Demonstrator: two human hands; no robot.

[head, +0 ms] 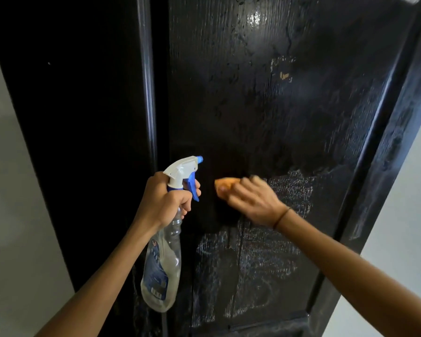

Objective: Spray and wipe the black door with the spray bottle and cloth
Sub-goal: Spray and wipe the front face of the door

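Black door (265,105) fills most of view, wood-grain panel w/ raised moulding on L and R edges. Wet sheen + droplets near top of panel; whitish smeared streaks on lower half, R of and below the hands. Small pale chip mark (284,76) upper-mid panel. Pale wall (7,190) at far L, another pale wall strip at far R beyond door edge.

1 spray bottle (161,259): clear body, blue label, white head w/ blue trigger and blue nozzle tip, nozzle pointing at door. Held upright-ish, slightly tilted, just L of panel centre. Left hand (165,200) wrapped round bottle neck, fingers curled tight, one finger near trigger; can't tell if trigger is squeezed.

1 cloth (225,184): orange, mostly hidden under right hand (250,200), only a corner showing at its L side. Pressed flat on door mid-height, just R of bottle nozzle, not touching bottle. Right fingers blurred; look laid over cloth, spread vs together — can't tell. Thin dark band (281,216) on right wrist.

Count: 1 door, 1 bottle, 1 cloth, 2 hands, 2 bare forearms. Hands + bottle cover part of lower-mid panel.
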